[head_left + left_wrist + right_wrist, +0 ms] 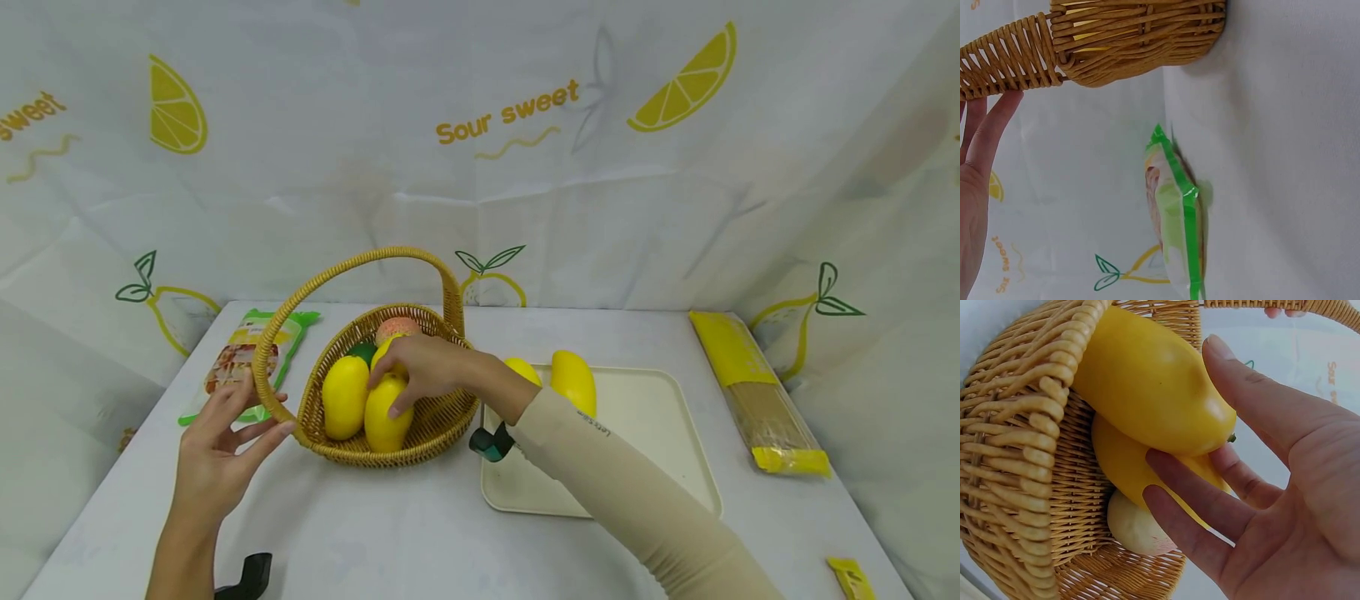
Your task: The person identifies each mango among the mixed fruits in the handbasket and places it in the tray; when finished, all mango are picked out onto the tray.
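In the head view, a wicker basket point(435, 450) holds several yellow mangoes, a pinkish round fruit point(397, 327) and a dark green item point(363, 352). The left hand point(217, 450) grips the lower left of its arched handle point(262, 358); in the left wrist view, straight fingers touch the handle point(1007, 59). Reaching into the basket, the right hand point(423, 367) has thumb and fingers around the upper end of the front mango point(386, 421). The right wrist view shows this mango point(1154, 381) between thumb and fingers, the palm apart from it, with another mango point(1116, 450) and a pale fruit point(1138, 528) beneath.
Right of the basket, a cream tray point(645, 442) bears two yellow fruits, partly behind the right arm. A green-edged packet point(240, 354) lies at the left, a noodle packet point(757, 400) at the right. A small yellow packet point(851, 577) is near the right front edge.
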A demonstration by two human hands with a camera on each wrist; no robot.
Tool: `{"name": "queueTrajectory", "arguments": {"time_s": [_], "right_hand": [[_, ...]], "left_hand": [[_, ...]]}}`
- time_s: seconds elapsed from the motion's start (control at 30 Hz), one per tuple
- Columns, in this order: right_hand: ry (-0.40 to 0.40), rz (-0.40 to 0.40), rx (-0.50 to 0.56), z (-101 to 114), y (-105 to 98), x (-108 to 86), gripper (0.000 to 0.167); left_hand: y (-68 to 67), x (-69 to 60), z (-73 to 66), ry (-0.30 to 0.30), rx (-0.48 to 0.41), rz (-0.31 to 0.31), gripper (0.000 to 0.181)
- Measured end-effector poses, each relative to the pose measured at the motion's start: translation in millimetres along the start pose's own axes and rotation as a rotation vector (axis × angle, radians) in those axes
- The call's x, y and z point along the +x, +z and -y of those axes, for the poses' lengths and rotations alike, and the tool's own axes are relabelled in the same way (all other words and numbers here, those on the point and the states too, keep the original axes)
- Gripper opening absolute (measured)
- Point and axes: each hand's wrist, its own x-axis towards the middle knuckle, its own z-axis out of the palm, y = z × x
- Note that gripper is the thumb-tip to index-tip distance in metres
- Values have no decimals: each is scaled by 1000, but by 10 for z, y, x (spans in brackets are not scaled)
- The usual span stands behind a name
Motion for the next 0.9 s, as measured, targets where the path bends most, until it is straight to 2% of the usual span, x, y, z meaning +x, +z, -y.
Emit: {"name": "queueTrajectory", "arguments": {"time_s": [0.33,0.6,0.9], "right_hand": [[4,-7,14,-11,3,-29,38],[19,-22,80,-15,-46,-83,36],[8,-22,67,-91,-74,-130,36]], "left_hand": [[-9,-19,7,-1,3,-2,80],[-2,-4,7,-9,0,-3,79],[-15,-2,13,-2,34,3,79]]}}
